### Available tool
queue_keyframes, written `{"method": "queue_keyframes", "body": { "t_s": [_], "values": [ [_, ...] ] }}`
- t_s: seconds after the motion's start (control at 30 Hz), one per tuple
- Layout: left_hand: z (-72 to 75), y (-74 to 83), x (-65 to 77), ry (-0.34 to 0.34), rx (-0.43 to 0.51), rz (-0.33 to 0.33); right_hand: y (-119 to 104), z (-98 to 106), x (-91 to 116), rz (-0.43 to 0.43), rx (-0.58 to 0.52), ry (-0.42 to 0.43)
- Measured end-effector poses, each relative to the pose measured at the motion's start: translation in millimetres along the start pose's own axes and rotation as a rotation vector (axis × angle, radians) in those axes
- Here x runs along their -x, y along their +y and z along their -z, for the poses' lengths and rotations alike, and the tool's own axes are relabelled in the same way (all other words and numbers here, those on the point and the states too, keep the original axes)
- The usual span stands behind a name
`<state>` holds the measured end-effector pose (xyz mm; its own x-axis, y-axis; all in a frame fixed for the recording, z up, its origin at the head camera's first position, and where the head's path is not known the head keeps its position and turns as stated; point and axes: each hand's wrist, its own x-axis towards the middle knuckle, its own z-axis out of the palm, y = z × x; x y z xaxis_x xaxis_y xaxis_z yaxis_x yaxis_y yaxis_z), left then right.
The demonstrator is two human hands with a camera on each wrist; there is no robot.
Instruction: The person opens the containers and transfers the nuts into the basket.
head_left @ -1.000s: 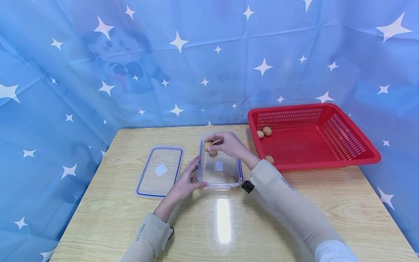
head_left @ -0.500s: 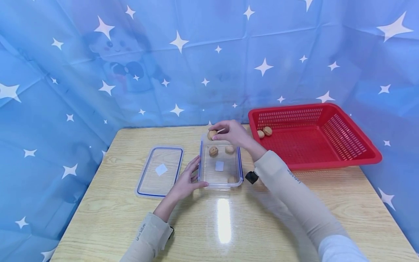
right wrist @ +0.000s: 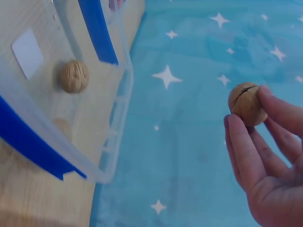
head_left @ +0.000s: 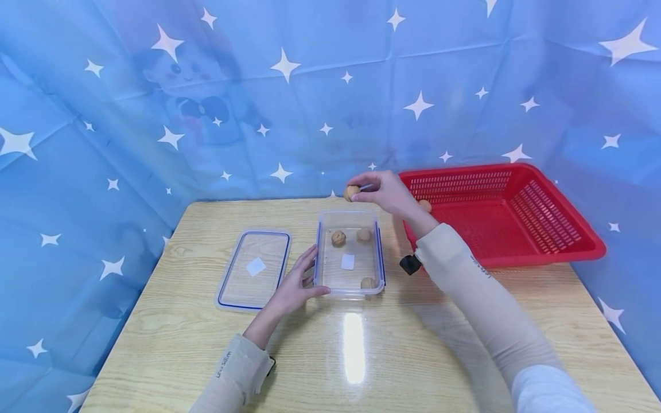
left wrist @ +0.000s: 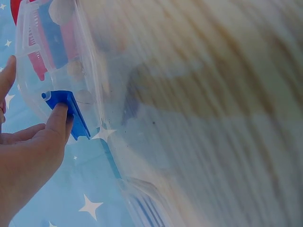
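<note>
Above the table's back edge, my right hand (head_left: 389, 195) pinches a walnut (right wrist: 245, 105) between thumb and fingertips. It is up and to the right of a clear plastic food container (head_left: 356, 291), which stands uncovered. Inside lie two walnuts towards the back, a cracked-looking one (head_left: 338, 238) and a paler one (head_left: 364, 235), and a third walnut (head_left: 368, 283) by the front right corner. My left hand (head_left: 291, 292) rests against the container's left side, thumb at the front corner. In the left wrist view, a finger presses on the blue side latch (left wrist: 71, 113).
A clear lid (head_left: 253, 267) with a blue seal lies flat left of the container. The red plastic basket (head_left: 501, 263) stands at the back right, a walnut (head_left: 425, 205) showing in it; my right forearm covers its left part. A blue star-patterned curtain (head_left: 310, 103) hangs behind the table.
My right hand has risen out of the container and moved back and right, still pinching the walnut. The walnuts inside have come into full view. My left hand stays where it was.
</note>
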<state>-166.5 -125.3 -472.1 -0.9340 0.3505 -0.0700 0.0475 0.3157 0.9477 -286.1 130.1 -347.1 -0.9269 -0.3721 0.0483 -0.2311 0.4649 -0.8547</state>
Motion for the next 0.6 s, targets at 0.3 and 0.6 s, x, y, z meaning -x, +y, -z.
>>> {"method": "queue_keyframes", "body": {
  "t_s": [0.3, 0.6],
  "values": [
    [0.3, 0.5, -0.3, 0.001, 0.000, -0.003, 13, 31, -1, -0.017, 0.000, 0.093],
    [0.7, -1.1, -0.7, 0.007, -0.006, -0.006, 27, 61, -4, -0.072, 0.054, 0.193]
  ]
}}
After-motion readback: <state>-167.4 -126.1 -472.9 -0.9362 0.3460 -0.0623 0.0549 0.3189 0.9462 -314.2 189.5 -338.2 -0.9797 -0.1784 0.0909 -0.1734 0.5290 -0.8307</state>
